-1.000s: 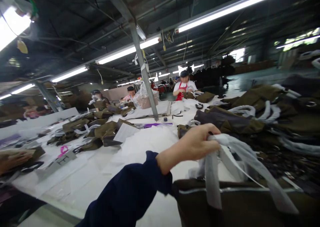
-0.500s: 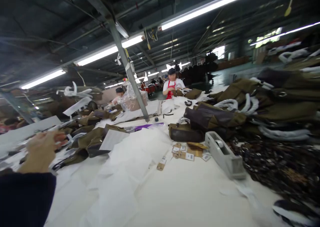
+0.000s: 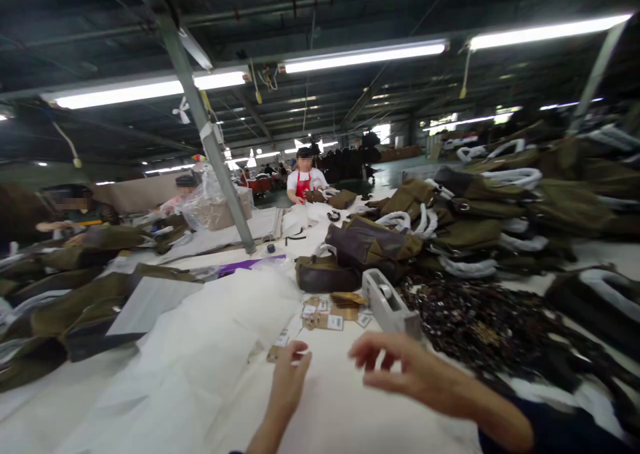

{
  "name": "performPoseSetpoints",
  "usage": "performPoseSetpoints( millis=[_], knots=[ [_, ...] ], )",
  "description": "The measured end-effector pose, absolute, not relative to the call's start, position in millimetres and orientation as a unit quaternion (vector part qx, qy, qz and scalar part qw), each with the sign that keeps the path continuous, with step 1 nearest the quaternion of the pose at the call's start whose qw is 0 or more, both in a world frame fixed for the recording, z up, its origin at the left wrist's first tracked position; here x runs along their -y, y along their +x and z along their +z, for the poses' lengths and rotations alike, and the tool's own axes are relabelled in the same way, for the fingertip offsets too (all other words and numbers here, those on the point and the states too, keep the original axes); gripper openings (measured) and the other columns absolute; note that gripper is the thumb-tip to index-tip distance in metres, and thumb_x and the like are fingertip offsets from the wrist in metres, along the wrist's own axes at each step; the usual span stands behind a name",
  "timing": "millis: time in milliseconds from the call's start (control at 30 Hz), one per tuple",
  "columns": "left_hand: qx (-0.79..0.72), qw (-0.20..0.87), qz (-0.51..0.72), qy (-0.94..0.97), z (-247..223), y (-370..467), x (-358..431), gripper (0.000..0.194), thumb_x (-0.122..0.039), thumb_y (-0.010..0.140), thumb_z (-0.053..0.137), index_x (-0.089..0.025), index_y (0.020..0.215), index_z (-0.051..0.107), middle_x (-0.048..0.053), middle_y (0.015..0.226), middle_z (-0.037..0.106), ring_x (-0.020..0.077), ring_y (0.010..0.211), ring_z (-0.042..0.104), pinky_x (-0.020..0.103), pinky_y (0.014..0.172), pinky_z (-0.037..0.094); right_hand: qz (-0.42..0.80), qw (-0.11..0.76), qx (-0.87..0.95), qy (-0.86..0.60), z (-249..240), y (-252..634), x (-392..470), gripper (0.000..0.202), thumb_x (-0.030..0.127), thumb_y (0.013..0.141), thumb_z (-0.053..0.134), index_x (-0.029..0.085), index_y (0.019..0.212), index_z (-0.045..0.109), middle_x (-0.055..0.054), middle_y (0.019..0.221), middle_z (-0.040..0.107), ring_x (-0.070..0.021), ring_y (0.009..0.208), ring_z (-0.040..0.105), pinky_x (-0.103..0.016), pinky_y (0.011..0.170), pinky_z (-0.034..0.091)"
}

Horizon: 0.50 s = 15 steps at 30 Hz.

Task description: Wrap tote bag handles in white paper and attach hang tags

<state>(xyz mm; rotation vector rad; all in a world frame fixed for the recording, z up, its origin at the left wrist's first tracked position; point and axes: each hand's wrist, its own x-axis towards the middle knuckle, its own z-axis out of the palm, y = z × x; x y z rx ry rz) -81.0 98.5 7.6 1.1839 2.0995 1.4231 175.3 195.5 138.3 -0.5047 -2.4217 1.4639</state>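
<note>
My left hand [image 3: 290,377] is over the white tabletop [image 3: 335,411], just in front of a loose brown tag [image 3: 275,353]. Its thumb and fingers are apart and nothing shows between them. To the right, my right hand [image 3: 403,367] reaches in with its fingers curved and spread, holding nothing. Just beyond it stands a grey tape dispenser [image 3: 393,307]. A cluster of brown and white tags [image 3: 320,315] lies past both hands. Behind these tags rests an olive bag with a dark base [image 3: 327,275].
Olive bags with white-wrapped handles [image 3: 475,221] are heaped on the right, behind a pile of dark straps [image 3: 480,321]. White sheets [image 3: 215,334] cover the left middle. More olive bags [image 3: 85,307] lie far left. A metal post [image 3: 210,141] rises behind. A co-worker [image 3: 303,177] stands across the table.
The view has swung right. My left hand has come from the far left, by the bags, to the table's front middle. My right hand has entered the view.
</note>
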Motion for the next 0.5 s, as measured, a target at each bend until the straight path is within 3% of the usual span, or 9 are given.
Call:
performPoseSetpoints(
  millis=[100,167,233,333,433,500],
  knots=[
    [-0.751,0.145,0.475,0.435,-22,-49,-105,0.028,-0.026,0.078,0.059,-0.013,0.102,0.065,0.015,0.107,0.068,0.0281,0.105,0.061,0.042,0.098,0.046,0.400,0.304,0.832,-0.234,158,159,-285,0.059,0.057,0.080,0.066,0.023,0.128,0.057,-0.011,0.122,0.063,-0.0288,0.108,0.062,-0.042,0.091,0.052],
    [-0.765,0.125,0.460,0.433,-31,-40,-103,0.027,-0.020,0.078,0.058,-0.014,0.103,0.065,0.015,0.117,0.065,0.0274,0.118,0.055,0.041,0.107,0.038,0.285,0.373,0.840,-0.271,158,146,-354,0.079,0.063,0.073,0.070,0.024,0.138,0.048,-0.014,0.134,0.057,-0.0360,0.121,0.055,-0.051,0.100,0.048],
    [-0.777,0.113,0.441,0.434,-36,-36,-101,0.025,-0.017,0.080,0.055,-0.015,0.103,0.064,0.015,0.123,0.062,0.0264,0.123,0.052,0.040,0.110,0.035,0.152,0.374,0.858,-0.317,147,135,-420,0.098,0.068,0.065,0.073,0.023,0.146,0.039,-0.019,0.142,0.049,-0.0440,0.127,0.048,-0.059,0.107,0.039],
    [-0.789,0.102,0.413,0.442,-43,-34,-101,0.025,-0.013,0.081,0.051,-0.015,0.103,0.063,0.014,0.126,0.061,0.0263,0.123,0.051,0.043,0.110,0.035,0.055,0.343,0.840,-0.417,113,129,-500,0.117,0.074,0.047,0.078,0.020,0.144,0.041,-0.026,0.142,0.045,-0.0598,0.124,0.043,-0.076,0.096,0.036],
    [-0.787,0.068,0.417,0.449,-56,-36,-105,0.025,-0.010,0.080,0.051,-0.016,0.101,0.062,0.013,0.126,0.061,0.0268,0.120,0.052,0.045,0.109,0.036,0.050,0.327,0.818,-0.470,75,127,-553,0.121,0.080,0.034,0.077,0.027,0.138,0.047,-0.022,0.138,0.050,-0.0665,0.121,0.039,-0.084,0.091,0.027],
    [-0.782,0.042,0.422,0.457,-66,-40,-107,0.024,-0.008,0.077,0.052,-0.016,0.098,0.062,0.013,0.123,0.062,0.0269,0.117,0.054,0.045,0.104,0.040,0.100,0.315,0.810,-0.484,59,122,-576,0.121,0.077,0.028,0.082,0.028,0.134,0.051,-0.024,0.128,0.057,-0.0679,0.114,0.044,-0.086,0.089,0.026]
  ],
)
